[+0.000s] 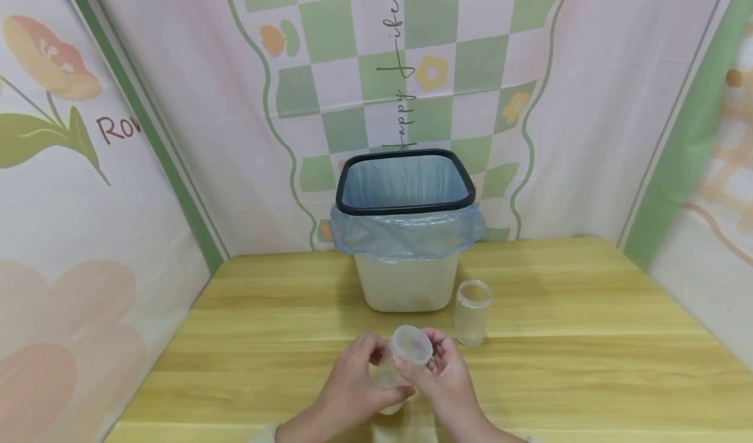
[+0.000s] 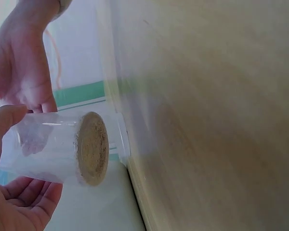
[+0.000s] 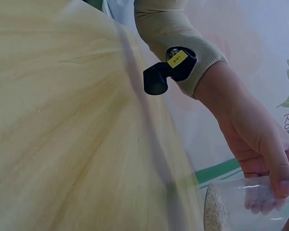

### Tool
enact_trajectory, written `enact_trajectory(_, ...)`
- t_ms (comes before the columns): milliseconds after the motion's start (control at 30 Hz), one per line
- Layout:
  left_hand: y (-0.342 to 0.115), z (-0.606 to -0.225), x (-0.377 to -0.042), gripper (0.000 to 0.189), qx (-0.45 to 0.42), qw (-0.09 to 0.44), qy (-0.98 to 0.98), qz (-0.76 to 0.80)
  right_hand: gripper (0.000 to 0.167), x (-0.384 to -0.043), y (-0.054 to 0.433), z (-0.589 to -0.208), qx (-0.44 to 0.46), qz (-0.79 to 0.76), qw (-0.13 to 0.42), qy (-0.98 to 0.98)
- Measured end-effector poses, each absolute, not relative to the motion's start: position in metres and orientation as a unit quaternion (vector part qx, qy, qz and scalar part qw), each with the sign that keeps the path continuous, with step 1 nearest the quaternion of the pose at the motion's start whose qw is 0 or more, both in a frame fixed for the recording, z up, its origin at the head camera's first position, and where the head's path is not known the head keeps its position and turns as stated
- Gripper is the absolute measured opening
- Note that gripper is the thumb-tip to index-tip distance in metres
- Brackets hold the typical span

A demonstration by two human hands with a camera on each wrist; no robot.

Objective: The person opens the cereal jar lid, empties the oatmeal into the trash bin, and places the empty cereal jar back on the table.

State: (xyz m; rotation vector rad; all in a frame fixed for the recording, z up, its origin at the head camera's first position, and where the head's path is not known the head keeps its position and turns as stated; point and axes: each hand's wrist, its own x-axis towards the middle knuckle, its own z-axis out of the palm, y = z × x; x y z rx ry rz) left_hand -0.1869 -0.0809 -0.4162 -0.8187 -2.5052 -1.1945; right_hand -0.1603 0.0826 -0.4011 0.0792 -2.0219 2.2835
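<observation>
My left hand (image 1: pixel 353 381) grips a clear plastic jar (image 1: pixel 385 372) round its body, with the thumb on the near side. A thin layer of pale, grainy material (image 2: pixel 93 149) lies at the jar's base in the left wrist view. On top of the jar sits a translucent lid (image 1: pixel 412 344), tilted with it. My right hand (image 1: pixel 451 385) pinches the lid's rim between thumb and fingers. In the right wrist view the left hand (image 3: pixel 260 134) shows on the jar, its fingers seen through the wall.
A second clear jar (image 1: pixel 472 319), without a lid, stands upright on the wooden table (image 1: pixel 565 364) to the right. Behind the hands is a white bin (image 1: pixel 408 283) with a black rim and a bluish liner bag (image 1: pixel 406 237). Patterned cloth walls (image 1: pixel 594 103) enclose the table.
</observation>
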Motion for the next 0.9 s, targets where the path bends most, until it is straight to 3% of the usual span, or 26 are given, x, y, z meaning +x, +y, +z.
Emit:
enact_trajectory(300,-0.084,-0.415,-0.188,0.046,-0.306,0.115,-0.843,-0.428,0.051,-0.159,0.089,-0.398,0.049,0.739,0.051,-0.670)
enact_trajectory(900,-0.088,-0.416,-0.188,0.049,-0.308,0.106,-0.838,-0.437,0.058,-0.163,0.102,-0.395,0.134,0.713,0.111,-0.679)
